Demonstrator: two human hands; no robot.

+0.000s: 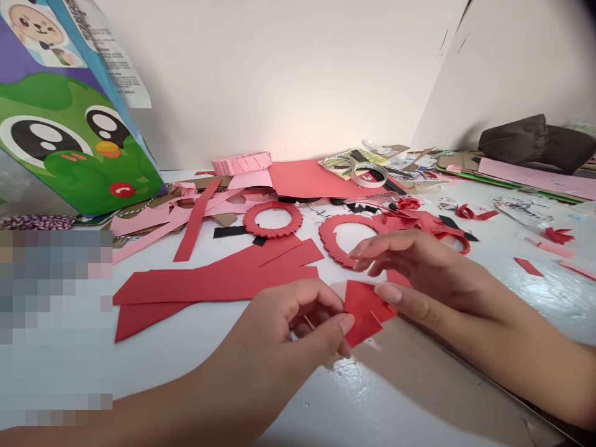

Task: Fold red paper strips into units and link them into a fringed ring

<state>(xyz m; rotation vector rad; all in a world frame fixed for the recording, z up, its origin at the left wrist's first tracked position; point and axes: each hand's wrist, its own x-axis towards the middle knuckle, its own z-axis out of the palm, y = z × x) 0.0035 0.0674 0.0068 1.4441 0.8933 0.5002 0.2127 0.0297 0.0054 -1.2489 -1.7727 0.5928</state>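
Observation:
Between the thumb and fingers of my left hand (pixel 302 329) is a folded piece of red paper (pixel 361 316), held low over the white table. My right hand (pixel 419 279) hovers just to the right of it, fingers spread apart from the thumb. The right thumb tip overlaps the paper's right edge in view; I cannot tell whether it touches. Behind my hands lie two pleated red paper rings, a smaller one (pixel 249 220) and a larger one (pixel 328 233), the latter partly hidden by my right fingers.
Red paper strips (pixel 209 282) spread across the left. A pleated pink ring (pixel 242 163), a red sheet (pixel 298 179) and tape rolls (pixel 370 175) sit by the wall. A green cartoon bag (pixel 69 143) stands left. Paper scraps and a dark pouch (pixel 521 143) lie right.

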